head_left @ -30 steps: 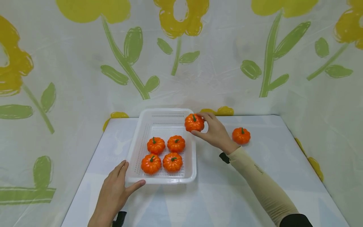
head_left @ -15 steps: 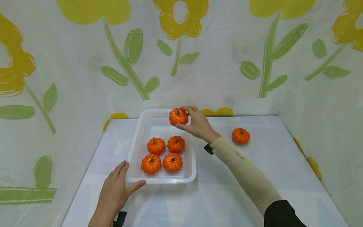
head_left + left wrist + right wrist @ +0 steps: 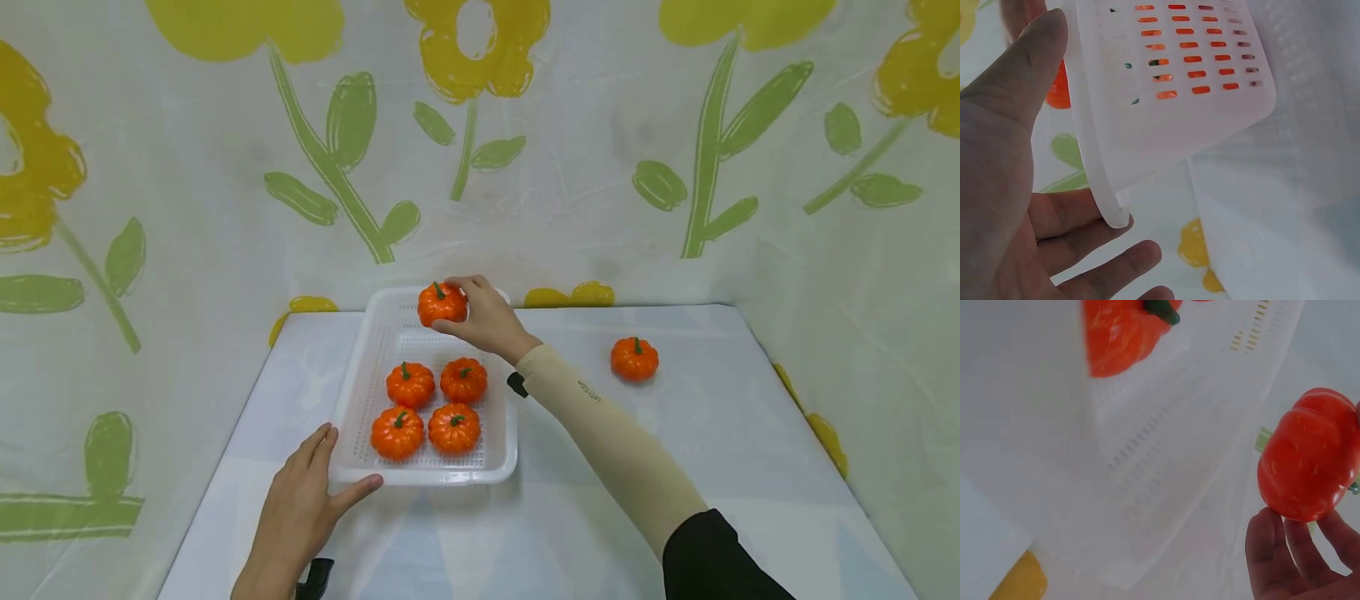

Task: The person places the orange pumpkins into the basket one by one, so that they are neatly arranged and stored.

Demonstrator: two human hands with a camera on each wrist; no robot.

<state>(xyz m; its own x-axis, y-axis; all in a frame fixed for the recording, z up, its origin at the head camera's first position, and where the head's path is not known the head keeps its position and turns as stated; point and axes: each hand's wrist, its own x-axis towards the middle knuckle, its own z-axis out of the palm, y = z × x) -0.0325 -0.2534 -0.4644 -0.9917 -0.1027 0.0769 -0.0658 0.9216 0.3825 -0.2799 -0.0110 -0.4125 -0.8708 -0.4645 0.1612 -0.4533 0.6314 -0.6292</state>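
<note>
In the head view, my right hand (image 3: 489,321) pinches a small orange toy pumpkin (image 3: 440,305) with a green stem, over the far end of a white plastic basket (image 3: 465,478). The right wrist view shows this pumpkin (image 3: 1307,456) between thumb and fingertips (image 3: 1264,537). Several similar pumpkins (image 3: 410,385) rest in the basket's near half. At the near left corner, my left hand (image 3: 296,496) has its thumb and fingers spread along the rim. The left wrist view shows its thumb (image 3: 1038,53) and a fingertip touching that rim (image 3: 1094,169).
One more pumpkin (image 3: 634,360) sits on the white table (image 3: 600,517), right of the basket. A flower-printed cloth (image 3: 570,192) hangs behind the table and along both sides.
My right hand has carried the pumpkin leftward from the basket's right rim to above its far end. The left hand and the basket have stayed in place.
</note>
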